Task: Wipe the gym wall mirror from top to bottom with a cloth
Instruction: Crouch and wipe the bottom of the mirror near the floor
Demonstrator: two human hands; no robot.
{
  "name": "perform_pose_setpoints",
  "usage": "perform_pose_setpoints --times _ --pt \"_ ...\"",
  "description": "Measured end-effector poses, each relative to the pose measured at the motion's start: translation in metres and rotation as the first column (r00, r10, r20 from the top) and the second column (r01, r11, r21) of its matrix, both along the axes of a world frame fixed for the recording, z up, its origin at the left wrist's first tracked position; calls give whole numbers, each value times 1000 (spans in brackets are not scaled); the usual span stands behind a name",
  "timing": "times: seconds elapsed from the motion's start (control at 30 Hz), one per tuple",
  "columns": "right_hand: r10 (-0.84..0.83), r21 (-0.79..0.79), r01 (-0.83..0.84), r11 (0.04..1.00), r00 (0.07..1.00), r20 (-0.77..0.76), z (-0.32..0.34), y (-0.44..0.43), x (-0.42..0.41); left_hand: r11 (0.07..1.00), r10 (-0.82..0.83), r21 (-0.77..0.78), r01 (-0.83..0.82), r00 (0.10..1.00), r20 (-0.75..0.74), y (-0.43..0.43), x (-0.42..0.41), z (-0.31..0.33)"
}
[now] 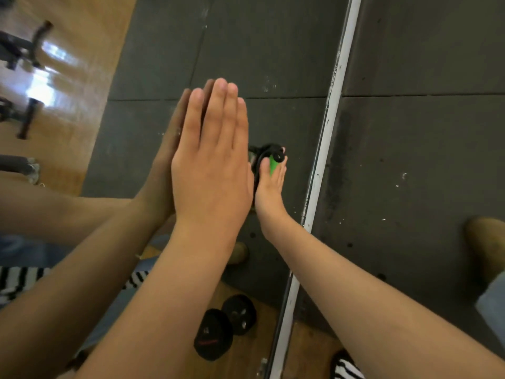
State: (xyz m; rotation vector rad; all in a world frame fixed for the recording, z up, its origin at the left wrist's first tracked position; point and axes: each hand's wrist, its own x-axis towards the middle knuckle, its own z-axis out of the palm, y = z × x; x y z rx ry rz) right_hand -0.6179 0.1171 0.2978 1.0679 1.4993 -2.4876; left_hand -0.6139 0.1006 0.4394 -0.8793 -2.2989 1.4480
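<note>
Left hand (pixel 210 165) pressed flat against the mirror (pixel 246 36), palm to the glass, back of the hand toward the camera. Fingers straight and close together, tips pointing up and away, nothing held. Wrist in line with the forearm, which reaches in from the lower left. Just left of this hand, its own reflection (pixel 164 165), meeting it palm to palm at the glass.

Right hand (pixel 269 187) just beside the left one, on its right and a little lower, touching or nearly touching it at the edge of the palm. Turned edge-on, thumb side up, gripping a small green and black object (pixel 274 162); one fingertip showing over the object's far side. Cannot tell what the object is, or whether it touches the glass. Right forearm stretched out straight from the lower right, crossing the white mirror frame (pixel 332 105).

Right of the right hand, past the frame, dark floor mat (pixel 410 132) and a tan shoe (pixel 486 242). Below both hands, between the forearms, a black dumbbell (pixel 224 329) reflected in the glass.
</note>
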Motion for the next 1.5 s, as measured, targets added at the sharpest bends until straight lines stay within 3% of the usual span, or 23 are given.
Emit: perform_pose_setpoints --times 0.13,0.23,0.37,0.47,0.53,0.63,0.8,0.9,1.03,1.1,1.23,1.37,1.5 --pt "152 3 -153 988 983 103 11 -30 23 979 137 129 -159 976 170 -5 20 9" --pt "180 105 -177 979 983 -28 41 -37 24 972 137 165 -167 974 179 -24 45 21" --pt "62 106 -45 993 985 -164 56 -22 24 981 138 120 -155 981 140 -49 79 37" --pt "78 23 -78 997 997 -14 35 -29 44 980 107 157 -120 990 87 -69 100 43" --pt "185 -79 -178 981 978 95 28 -43 68 980 109 152 -125 988 108 -80 113 46" --pt "237 -126 -227 966 969 67 44 -60 93 972 72 211 -99 989 130 -103 126 51" --pt "139 39 -136 990 986 -90 77 -53 68 1000 23 10 -23 999 30 -121 130 54" --pt "99 63 -94 994 992 -80 56 -60 76 993 17 -114 -20 999 -30 -122 131 52" --pt "82 -154 -57 986 983 164 29 -81 99 992 30 -123 -33 999 -27 -122 132 51" --pt "95 -195 -57 979 976 195 28 -89 106 991 29 -126 -33 999 -32 -122 132 51" --pt "71 -124 -62 990 995 72 46 -90 105 985 16 -171 -25 998 -54 -126 135 48" --pt "-40 29 41 999 998 -42 51 -95 98 981 15 -194 -27 998 -62 -127 135 46" --pt "-44 11 44 999 999 19 8 -120 130 979 -69 -199 48 992 -101 -135 132 41"
